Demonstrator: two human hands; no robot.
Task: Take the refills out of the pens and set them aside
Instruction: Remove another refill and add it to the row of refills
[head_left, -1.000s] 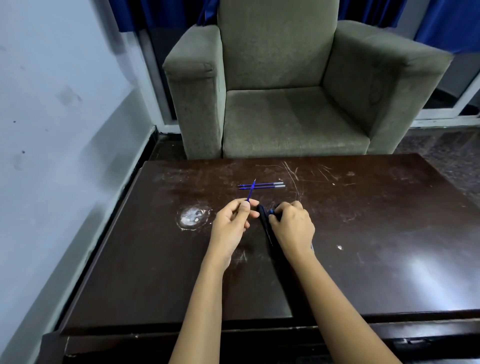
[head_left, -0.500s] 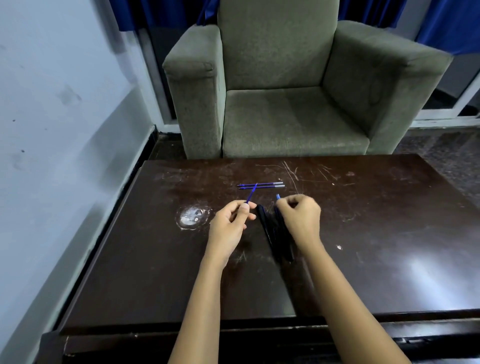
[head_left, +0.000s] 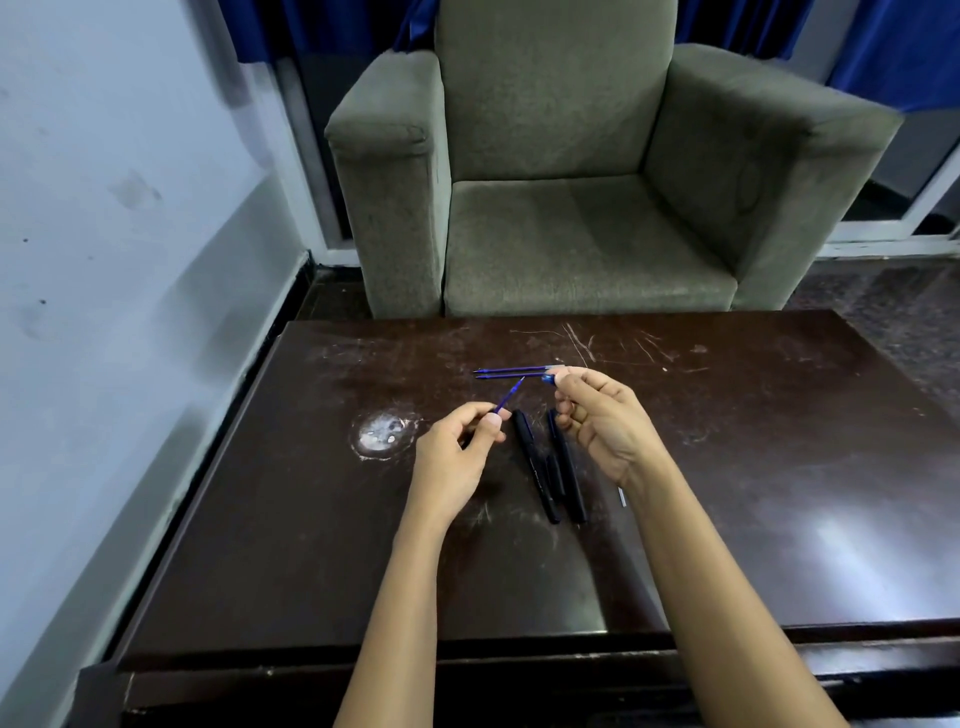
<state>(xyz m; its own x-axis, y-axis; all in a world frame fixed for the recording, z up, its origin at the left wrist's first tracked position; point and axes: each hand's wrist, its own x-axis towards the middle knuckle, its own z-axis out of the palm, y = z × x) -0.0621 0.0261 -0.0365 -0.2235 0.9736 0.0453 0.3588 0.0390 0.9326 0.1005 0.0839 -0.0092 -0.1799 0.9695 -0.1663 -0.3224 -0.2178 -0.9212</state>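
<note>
Left hand: your left hand (head_left: 457, 457) pinches a blue refill (head_left: 508, 396) between thumb and fingers; the free end points up and away to the right, toward the refills already laid down.
Held refill axis: a diagonal, near-left to far-right, raised off the counter (head_left: 779, 467).
Right hand: your right hand (head_left: 605, 421) is curled, palm turned toward you, its fingertips nipping a small blue piece (head_left: 548, 379); what that piece is cannot be told.
Set-aside refills: two blue refills (head_left: 514, 371) lie on the counter beyond your hands, side by side and touching, long axis running left to right; their right ends are hidden behind your right fingertips.
Pens: black pen barrels (head_left: 550, 467) lie flat between your hands, packed close together, long axes running from far-left to near-right, nearly along your line of sight. A short black part sits between the two long ones.
Writing: a faint line of print runs along the left barrel, too small to read.
Small part: a thin pale sliver (head_left: 622, 494) lies on the counter just beside your right wrist.
Counter marks: a whitish round stain (head_left: 383, 434) left of your left hand, and pale scratches near the far edge.
Beyond: a grey-green armchair (head_left: 571, 182) faces you across the counter.
</note>
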